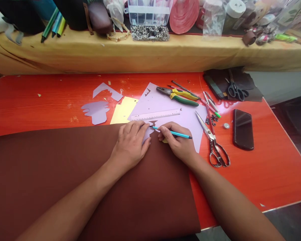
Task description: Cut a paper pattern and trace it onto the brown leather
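Across the near part of the table lies a large sheet of dark brown leather-like material [52,174]. My left hand [131,142] rests flat near its far edge, fingers stretched out over a small cut paper piece [147,134] that is mostly hidden beneath them. Between thumb and fingers, my right hand [178,140] grips a light blue pen [180,134]. The pen's dark tip points left and meets the paper piece's edge beside my left fingertips. A bit of yellow paper [165,141] shows under my right hand.
Beyond the brown sheet are lilac paper [163,100], a clear ruler [155,114] and pliers [178,96]. Large scissors [213,142] and a phone [243,129] lie right. Small scissors [237,90] rest farther back. A cloth-covered shelf [140,55] holds boxes and jars.
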`<state>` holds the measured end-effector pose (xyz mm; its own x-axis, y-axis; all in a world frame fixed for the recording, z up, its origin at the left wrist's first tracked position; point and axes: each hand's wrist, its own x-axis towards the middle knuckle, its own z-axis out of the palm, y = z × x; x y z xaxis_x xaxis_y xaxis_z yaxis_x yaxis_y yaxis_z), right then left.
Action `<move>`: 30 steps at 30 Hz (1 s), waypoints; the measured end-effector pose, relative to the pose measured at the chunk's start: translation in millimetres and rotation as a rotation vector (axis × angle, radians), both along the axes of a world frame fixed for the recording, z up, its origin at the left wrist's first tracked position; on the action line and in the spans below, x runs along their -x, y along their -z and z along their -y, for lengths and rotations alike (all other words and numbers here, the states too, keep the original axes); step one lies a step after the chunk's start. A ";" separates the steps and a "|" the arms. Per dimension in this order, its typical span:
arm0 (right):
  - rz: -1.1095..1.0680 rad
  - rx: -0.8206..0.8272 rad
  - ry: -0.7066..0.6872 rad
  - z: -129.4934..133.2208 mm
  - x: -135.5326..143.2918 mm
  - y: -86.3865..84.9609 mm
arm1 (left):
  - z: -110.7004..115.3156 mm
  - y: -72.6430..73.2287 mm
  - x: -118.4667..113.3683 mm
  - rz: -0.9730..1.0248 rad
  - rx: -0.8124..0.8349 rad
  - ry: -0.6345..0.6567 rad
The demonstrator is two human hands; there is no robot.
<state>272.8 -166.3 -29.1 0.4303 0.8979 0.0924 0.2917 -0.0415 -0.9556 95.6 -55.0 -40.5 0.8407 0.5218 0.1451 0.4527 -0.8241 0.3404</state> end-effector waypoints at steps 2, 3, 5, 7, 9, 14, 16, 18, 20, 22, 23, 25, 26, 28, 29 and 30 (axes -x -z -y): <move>0.000 -0.006 0.001 0.1 0.0 -0.7 | 0.1 0.2 0.0 -0.001 0.006 -0.004; 0.004 -0.011 0.000 0.2 -0.2 -1.0 | 0.1 0.4 0.0 -0.002 0.008 -0.006; 0.014 -0.016 -0.002 0.4 -0.6 -1.2 | 0.0 0.6 0.1 -0.003 0.004 -0.008; 0.016 -0.012 0.000 0.9 -1.1 -0.8 | -0.1 0.8 0.2 -0.004 -0.007 -0.004; -0.001 -0.006 0.007 1.5 -1.4 0.3 | -0.1 0.9 0.3 -0.006 -0.013 -0.002; -0.049 0.004 0.021 3.0 -1.9 2.7 | 0.0 0.1 0.0 -0.005 0.009 -0.011; -0.055 0.009 0.024 3.1 -1.9 2.3 | 0.0 -0.4 -0.2 -0.002 0.014 -0.009; -0.055 0.018 0.028 3.1 -1.8 1.3 | 0.2 -0.7 -0.3 -0.003 0.015 -0.007; -0.050 0.028 0.034 3.0 -1.7 0.3 | 0.4 -0.8 -0.4 -0.003 0.020 -0.010; -0.048 0.034 0.039 3.0 -1.5 -0.4 | 0.6 -0.8 -0.5 0.000 0.025 -0.015; -0.051 0.034 0.040 3.1 -1.5 -0.7 | 0.7 -0.8 -0.6 0.000 0.026 -0.015; -0.054 0.034 0.044 3.1 -1.4 -1.1 | 0.8 -1.0 -0.7 -0.001 0.028 -0.015; -0.054 0.035 0.046 3.2 -1.3 -1.3 | 0.7 -1.2 -0.8 -0.004 0.031 -0.015; -0.055 0.035 0.054 3.1 -1.2 -1.9 | 0.6 -1.6 -0.9 -0.011 0.037 -0.017; -0.054 0.032 0.058 3.1 -1.1 -2.2 | 0.5 -1.8 -0.9 -0.012 0.040 -0.018; -0.053 0.026 0.061 3.1 -1.1 -2.3 | 0.4 -2.0 -0.9 -0.013 0.040 -0.019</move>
